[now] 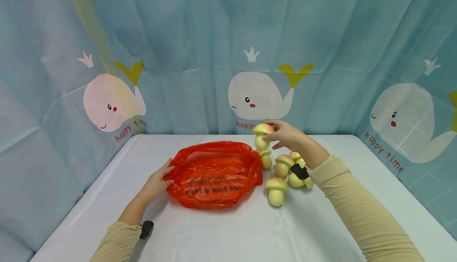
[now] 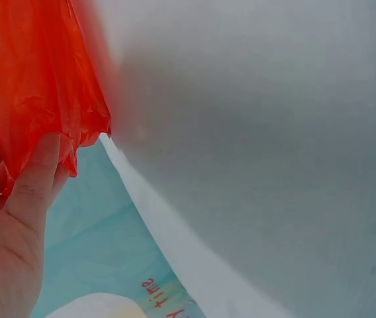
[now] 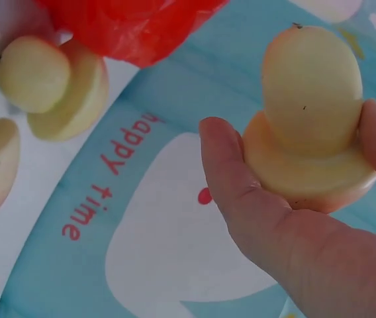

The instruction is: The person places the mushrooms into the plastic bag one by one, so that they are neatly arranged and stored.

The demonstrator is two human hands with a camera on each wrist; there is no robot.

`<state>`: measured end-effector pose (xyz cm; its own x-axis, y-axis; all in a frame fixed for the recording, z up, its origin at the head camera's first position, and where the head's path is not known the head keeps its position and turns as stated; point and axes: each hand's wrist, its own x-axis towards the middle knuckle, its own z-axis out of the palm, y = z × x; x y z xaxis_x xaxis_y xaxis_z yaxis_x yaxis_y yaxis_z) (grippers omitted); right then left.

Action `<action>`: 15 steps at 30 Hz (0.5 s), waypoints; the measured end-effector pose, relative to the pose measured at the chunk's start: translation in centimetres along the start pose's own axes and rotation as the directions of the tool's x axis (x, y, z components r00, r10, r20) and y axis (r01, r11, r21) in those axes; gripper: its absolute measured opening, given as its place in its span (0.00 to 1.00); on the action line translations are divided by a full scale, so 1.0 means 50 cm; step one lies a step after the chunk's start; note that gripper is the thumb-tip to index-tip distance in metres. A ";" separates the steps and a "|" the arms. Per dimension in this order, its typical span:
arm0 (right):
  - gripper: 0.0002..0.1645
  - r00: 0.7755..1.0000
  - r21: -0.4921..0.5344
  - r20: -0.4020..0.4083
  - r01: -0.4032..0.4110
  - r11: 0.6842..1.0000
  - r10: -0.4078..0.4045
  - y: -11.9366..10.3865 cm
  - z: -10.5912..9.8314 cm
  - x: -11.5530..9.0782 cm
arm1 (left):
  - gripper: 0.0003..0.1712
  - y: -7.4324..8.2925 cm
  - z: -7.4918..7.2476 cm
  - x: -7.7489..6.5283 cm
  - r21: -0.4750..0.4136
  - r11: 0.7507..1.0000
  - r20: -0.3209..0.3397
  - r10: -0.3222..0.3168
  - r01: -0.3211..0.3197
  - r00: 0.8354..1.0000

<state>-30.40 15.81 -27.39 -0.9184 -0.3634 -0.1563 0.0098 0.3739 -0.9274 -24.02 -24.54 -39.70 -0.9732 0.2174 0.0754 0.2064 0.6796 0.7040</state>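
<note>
A red plastic bag (image 1: 214,174) with printed lettering lies with its mouth spread wide on the table. My left hand (image 1: 155,182) pinches the bag's left edge; in the left wrist view the thumb (image 2: 39,165) presses the red film against the fingers. My right hand (image 1: 289,135) grips a toy mushroom (image 1: 262,141), pale yellow with a pinkish cap, raised by the bag's right rim. In the right wrist view the held mushroom (image 3: 312,93) has its stem pointing up between thumb and fingers.
Several more toy mushrooms stand or lie right of the bag, among them a front one (image 1: 276,190), one behind it (image 1: 283,166) and one against the bag's side (image 1: 265,159). A blue curtain (image 1: 192,55) with whale prints hangs behind the white table (image 1: 214,234).
</note>
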 end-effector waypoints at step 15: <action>0.37 1.000 -0.009 0.012 -0.027 1.000 0.027 -0.023 0.042 0.036 | 0.31 -0.002 0.000 0.004 -0.018 1.000 0.016 -0.016 0.016 1.000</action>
<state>-31.23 12.92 -27.30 -0.9129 -0.3637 -0.1853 0.0310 0.3908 -0.9200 -24.22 -24.58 -39.78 -0.9745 0.2179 0.0528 0.1887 0.6701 0.7179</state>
